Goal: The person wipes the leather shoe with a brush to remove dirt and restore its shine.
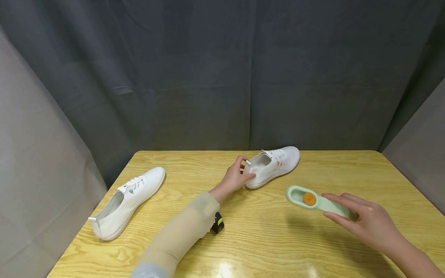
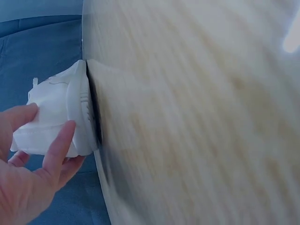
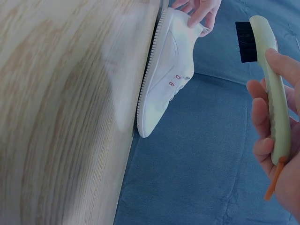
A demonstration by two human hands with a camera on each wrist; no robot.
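Observation:
A white shoe (image 1: 274,166) stands upright near the table's back edge, toe pointing right and away. My left hand (image 1: 233,177) grips its heel; in the left wrist view the fingers and thumb of that hand (image 2: 35,173) lie around the shoe's heel (image 2: 51,112). My right hand (image 1: 372,224) holds a pale green brush (image 1: 333,206) with an orange round part, raised above the table at the right. Black bristles (image 3: 246,42) show at the brush's far end in the right wrist view, apart from the shoe (image 3: 168,65).
A second white shoe (image 1: 132,200) lies at the table's left side, toe pointing away. A small black object with a yellow mark (image 1: 218,223) sits beside the left sleeve. Dark curtains hang behind the wooden table (image 1: 257,239).

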